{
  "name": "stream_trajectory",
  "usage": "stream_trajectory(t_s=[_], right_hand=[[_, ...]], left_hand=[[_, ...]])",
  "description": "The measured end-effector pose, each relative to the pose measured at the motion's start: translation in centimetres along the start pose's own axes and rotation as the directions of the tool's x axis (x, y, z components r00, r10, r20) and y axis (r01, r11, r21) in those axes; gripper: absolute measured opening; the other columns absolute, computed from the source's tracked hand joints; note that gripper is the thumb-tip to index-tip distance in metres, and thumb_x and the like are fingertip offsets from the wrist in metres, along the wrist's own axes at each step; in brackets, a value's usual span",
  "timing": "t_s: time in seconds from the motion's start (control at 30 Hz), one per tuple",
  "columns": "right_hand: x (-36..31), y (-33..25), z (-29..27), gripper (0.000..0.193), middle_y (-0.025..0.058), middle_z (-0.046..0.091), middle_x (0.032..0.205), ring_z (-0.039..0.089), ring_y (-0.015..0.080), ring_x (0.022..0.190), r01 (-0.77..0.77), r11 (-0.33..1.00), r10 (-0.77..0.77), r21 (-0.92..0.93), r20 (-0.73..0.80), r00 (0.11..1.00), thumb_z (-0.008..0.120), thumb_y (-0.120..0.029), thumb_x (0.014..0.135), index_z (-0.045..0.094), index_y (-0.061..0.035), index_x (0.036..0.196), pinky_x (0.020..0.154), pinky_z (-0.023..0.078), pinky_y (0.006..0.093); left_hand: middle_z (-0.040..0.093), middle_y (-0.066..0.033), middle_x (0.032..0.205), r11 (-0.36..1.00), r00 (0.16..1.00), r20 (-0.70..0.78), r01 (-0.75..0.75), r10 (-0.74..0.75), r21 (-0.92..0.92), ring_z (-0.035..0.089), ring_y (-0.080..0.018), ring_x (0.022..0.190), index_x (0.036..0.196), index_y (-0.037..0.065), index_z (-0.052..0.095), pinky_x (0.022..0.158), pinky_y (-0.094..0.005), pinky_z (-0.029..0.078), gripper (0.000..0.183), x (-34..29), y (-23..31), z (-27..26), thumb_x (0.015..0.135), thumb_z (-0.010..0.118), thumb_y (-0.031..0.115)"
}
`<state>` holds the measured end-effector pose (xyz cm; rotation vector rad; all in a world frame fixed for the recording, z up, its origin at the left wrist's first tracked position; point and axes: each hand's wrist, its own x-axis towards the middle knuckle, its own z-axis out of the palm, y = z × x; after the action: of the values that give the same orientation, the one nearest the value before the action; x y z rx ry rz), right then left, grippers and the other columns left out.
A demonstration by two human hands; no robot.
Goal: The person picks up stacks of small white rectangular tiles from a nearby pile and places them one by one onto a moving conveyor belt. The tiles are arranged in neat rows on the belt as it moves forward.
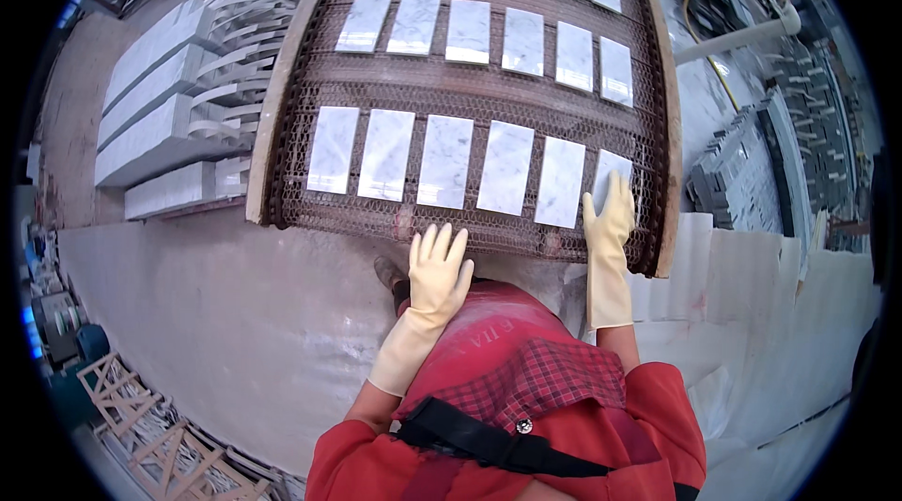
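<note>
Both my hands wear pale cream rubber gloves. My right hand [611,215] lies over the lower part of the rightmost marble tile [613,166] in the nearest row, its fingers stretched out and hiding part of that tile. My left hand [437,271] is at the near edge of the wire-mesh conveyor [376,226], fingers spread, holding nothing. Beyond it, polished white marble tiles with grey veins lie in rows on the brown mesh. Closest to my left hand is a marble tile [445,163]; another tile [559,184] sits just left of my right hand.
Wooden rails [282,97] border the conveyor. Stacked white stone slabs [155,130] with strip-like pieces stand to the left. At right are a grey tile stack [742,172], a pale pipe [738,39] and a yellow hose [691,13]. Wooden crates [155,435] sit lower left.
</note>
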<state>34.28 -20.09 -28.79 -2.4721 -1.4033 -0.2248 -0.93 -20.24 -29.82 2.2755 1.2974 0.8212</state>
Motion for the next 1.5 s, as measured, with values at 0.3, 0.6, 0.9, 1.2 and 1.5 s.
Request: stream_trajectory(t_s=[0.3,0.6,0.9,1.2,1.5], right_hand=[[1.1,0.5,0.2,0.074,0.0246,0.056,0.157,0.051,0.0438,0.146,0.049,0.997,-0.051,0.053,0.031,0.998,0.082,-0.024,0.092,0.052,-0.0061,0.157,0.125,0.040,0.0499],[0.5,0.7,0.7,0.074,0.0226,0.058,0.156,0.053,0.0387,0.147,0.109,0.991,-0.110,0.080,0.000,0.994,0.083,-0.016,0.090,0.053,-0.0038,0.156,0.125,0.039,0.0467],[0.3,2.0,2.2,0.068,0.0261,0.063,0.149,0.059,0.0420,0.140,0.144,0.979,-0.128,0.143,-0.117,0.985,0.080,-0.011,0.088,0.056,0.0040,0.151,0.121,0.043,0.0463],[1.9,1.6,0.9,0.060,0.0247,0.061,0.153,0.058,0.0374,0.144,0.078,0.990,-0.086,0.119,0.062,0.994,0.073,-0.016,0.098,0.056,0.0025,0.153,0.122,0.043,0.0435],[-2.8,-17.9,-6.7,0.046,0.0164,0.065,0.150,0.061,0.0262,0.141,0.122,0.774,-0.162,0.622,0.008,0.987,0.059,-0.020,0.112,0.058,-0.0033,0.155,0.119,0.046,0.0403]], left_hand=[[0.065,-0.0247,0.141,0.997,0.997,-0.017,0.077,-0.077,-0.013,0.059,-0.0462,0.133,0.142,0.002,0.066,0.118,-0.0587,0.042,0.056,-1.9,-2.1,0.1,0.089,0.078,0.015],[0.067,-0.0215,0.136,0.999,0.997,-0.073,-0.015,0.013,-0.029,0.060,-0.0422,0.129,0.140,0.003,0.066,0.116,-0.0585,0.043,0.051,-2.1,-2.3,-0.9,0.092,0.074,0.020],[0.068,-0.0187,0.131,0.991,0.991,-0.122,-0.076,0.063,-0.108,0.063,-0.0392,0.125,0.136,0.003,0.067,0.111,-0.0546,0.048,0.047,-3.0,-4.0,-2.0,0.092,0.074,0.016],[0.075,-0.0156,0.116,0.971,0.980,-0.177,-0.124,0.088,-0.203,0.072,-0.0340,0.107,0.125,0.003,0.072,0.097,-0.0461,0.058,0.034,-4.8,-6.9,-3.4,0.094,0.074,0.016],[0.073,-0.0076,0.095,0.991,0.998,0.002,-0.058,0.058,-0.122,0.073,-0.0291,0.095,0.101,0.009,0.075,0.089,-0.0434,0.058,0.014,-9.5,-12.4,-5.4,0.095,0.072,0.021]])
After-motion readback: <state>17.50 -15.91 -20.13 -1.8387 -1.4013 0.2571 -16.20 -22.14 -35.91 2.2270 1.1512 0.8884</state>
